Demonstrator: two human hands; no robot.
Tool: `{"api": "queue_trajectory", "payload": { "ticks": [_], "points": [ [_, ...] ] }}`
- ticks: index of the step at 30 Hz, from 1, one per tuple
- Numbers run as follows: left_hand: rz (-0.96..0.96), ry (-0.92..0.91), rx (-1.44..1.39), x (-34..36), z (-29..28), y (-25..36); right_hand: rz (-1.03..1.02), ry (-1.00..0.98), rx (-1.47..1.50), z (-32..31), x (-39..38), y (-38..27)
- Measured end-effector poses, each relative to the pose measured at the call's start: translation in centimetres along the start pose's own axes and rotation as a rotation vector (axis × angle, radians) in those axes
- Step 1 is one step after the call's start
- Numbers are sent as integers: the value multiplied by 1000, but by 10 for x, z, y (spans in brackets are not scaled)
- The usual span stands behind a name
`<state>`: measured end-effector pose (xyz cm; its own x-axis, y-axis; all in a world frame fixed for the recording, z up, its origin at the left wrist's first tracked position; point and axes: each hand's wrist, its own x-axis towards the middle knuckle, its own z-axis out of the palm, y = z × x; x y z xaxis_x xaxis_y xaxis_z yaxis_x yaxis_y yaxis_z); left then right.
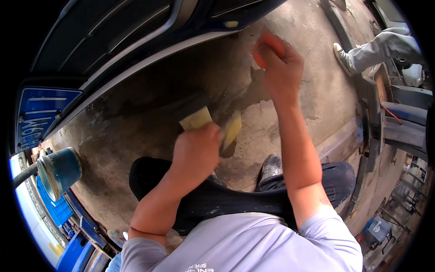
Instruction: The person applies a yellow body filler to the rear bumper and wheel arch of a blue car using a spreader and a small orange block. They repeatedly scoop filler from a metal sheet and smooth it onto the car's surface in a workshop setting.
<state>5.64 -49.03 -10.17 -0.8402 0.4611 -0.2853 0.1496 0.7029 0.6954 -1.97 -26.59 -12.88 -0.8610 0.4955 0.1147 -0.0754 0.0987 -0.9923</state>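
Floor (312,97) bright on R, dim nr car (113,27); light dir unclear. Glare washes out L rim behind bucket (68,170). Motion blur at L hand (197,147) + R hand (286,62). Shirt (244,242) well lit. Fisheye bends straight edges, corners black.

at the left, a teal bucket (67,168) is seen near a blue crate (53,201); at the right, a sneaker (343,59) and grey trousers (372,55) are worn by another person (394,46).
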Motion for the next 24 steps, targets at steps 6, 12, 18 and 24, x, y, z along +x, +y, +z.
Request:
{"api": "queue_trajectory", "payload": {
  "ticks": [6,12,18,24],
  "points": [
    [-164,387,-943,12,-12,13,-35,-242,-305,-47,-39,-59],
    [-59,142,-1332,24,-1,20,89,-173,327,-82,-85,-80],
    [13,177,-1192,20,8,21,-204,-461,-37,-92,-109,-82],
    [149,150,-819,17,-2,36,-283,-387,-375,-126,-81,-95]
  ]
}}
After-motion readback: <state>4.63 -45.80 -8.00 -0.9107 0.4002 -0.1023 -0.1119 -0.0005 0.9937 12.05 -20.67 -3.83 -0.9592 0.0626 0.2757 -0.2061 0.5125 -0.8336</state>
